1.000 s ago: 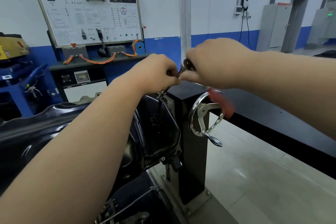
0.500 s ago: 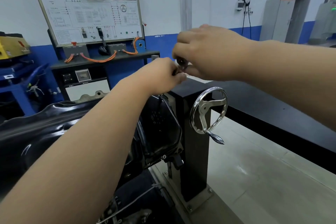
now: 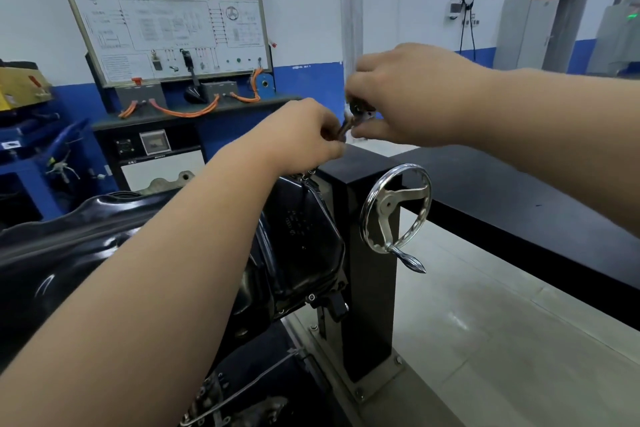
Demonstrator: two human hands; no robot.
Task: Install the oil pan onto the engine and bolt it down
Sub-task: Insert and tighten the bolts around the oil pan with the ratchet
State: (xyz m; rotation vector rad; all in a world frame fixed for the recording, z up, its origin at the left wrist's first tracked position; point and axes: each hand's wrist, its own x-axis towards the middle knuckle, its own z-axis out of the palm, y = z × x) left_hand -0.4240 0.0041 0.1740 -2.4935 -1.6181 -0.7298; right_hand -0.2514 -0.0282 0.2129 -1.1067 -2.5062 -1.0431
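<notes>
Pinching the thin shaft of a small dark-headed steel ratchet tool in the curled fingertips of the left hand, right hand curled round its head, both just above the black square stand post and chrome handwheel — glossy black moulded oil pan low at left, under the left forearm.

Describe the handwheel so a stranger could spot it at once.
Find the tall black post beside the engine. Mounted near its top is the handwheel: a chrome ring with three spokes and a small crank handle, the only shiny wheel there.
</notes>
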